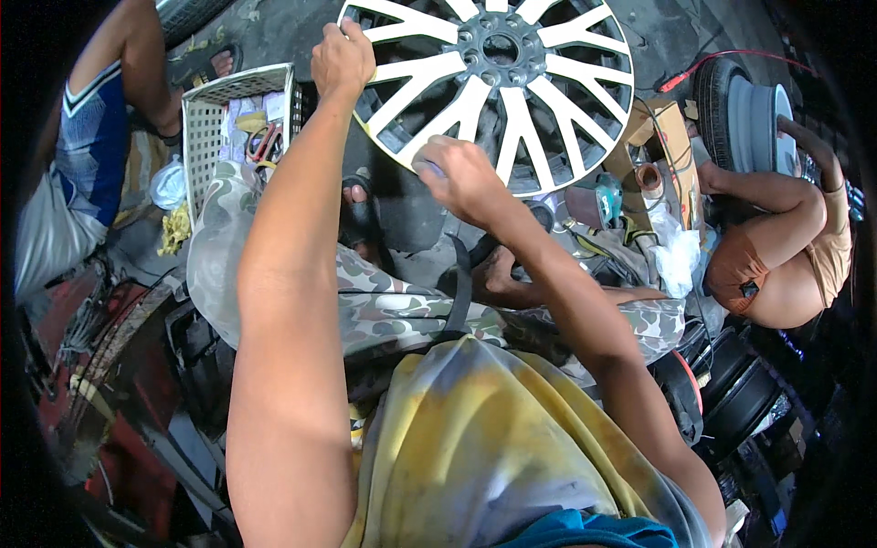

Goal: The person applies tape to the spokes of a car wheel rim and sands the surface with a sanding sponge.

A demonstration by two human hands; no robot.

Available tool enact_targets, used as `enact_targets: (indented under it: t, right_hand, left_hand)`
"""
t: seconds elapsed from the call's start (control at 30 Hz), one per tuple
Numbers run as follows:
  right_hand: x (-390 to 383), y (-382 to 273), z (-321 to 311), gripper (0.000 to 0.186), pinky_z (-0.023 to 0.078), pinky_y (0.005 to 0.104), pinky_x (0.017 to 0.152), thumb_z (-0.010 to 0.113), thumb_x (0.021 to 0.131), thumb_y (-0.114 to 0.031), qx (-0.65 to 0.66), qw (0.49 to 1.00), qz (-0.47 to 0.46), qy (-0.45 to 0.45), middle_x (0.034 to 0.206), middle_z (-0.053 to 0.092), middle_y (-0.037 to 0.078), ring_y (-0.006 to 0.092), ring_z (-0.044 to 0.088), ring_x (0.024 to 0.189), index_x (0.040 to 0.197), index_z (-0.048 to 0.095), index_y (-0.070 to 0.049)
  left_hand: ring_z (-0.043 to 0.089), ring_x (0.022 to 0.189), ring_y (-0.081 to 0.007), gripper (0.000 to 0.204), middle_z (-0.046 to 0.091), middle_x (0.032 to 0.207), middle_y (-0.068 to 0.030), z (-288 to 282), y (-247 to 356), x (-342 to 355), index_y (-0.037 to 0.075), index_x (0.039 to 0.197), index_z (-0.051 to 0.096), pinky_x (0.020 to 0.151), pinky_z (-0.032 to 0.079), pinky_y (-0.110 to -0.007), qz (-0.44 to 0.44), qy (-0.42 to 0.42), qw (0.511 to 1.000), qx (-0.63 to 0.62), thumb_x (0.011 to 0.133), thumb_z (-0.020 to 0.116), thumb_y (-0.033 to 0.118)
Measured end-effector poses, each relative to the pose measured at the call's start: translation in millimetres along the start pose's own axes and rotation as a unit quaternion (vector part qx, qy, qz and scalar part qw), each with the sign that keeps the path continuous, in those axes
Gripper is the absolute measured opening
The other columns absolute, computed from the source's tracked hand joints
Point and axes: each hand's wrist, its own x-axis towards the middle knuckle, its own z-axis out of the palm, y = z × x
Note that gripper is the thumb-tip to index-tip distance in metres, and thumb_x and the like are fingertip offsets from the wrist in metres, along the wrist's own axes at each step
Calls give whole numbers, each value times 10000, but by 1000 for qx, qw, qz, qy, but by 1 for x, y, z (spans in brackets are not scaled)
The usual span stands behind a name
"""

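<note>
A large alloy wheel rim (501, 91) with white spokes and dark gaps lies in front of me, its far edge cut off by the picture. My left hand (343, 59) is closed round its left edge. At the near-left edge of the rim, my right hand (464, 179) is bent into a closed grip. A small purplish-grey piece (433, 170) shows between those fingers; most of it is hidden, so its kind is unclear. Thin yellow shows along the rim's left edge.
A white plastic basket (203, 146) with tools stands left. Right of the rim are a green-grey power sander (598, 203), a cardboard box (674, 146) and a white plastic bag (678, 251). Farther right, another person (776, 247) sits by a tyre (719, 105); someone else (91, 164) is at left.
</note>
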Motion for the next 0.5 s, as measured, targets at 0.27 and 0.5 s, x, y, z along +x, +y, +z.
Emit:
enact_targets:
  t: [0.27, 0.5]
  right_hand:
    - [-34, -21, -8, 107, 541, 502, 773, 654, 923, -93, -74, 983, 165, -39, 904, 689, 234, 438, 687, 878, 990, 695, -20]
    - [-35, -30, -46, 119, 561, 462, 750, 684, 913, -84, -56, 963, 261, 47, 925, 708, 240, 446, 701, 861, 995, 700, 0]
  left_hand:
    - [667, 1062, -530, 526, 699, 1075, -354, -3, -5, -1, -34, 1142, 623, 972, 516, -579, -21, -2, 1000, -8, 1062, 370, 421]
    - [671, 1047, -531, 512, 697, 1070, -356, -2, -2, -4, -28, 1134, 622, 956, 524, -589, -22, -2, 1000, -21, 1063, 380, 417]
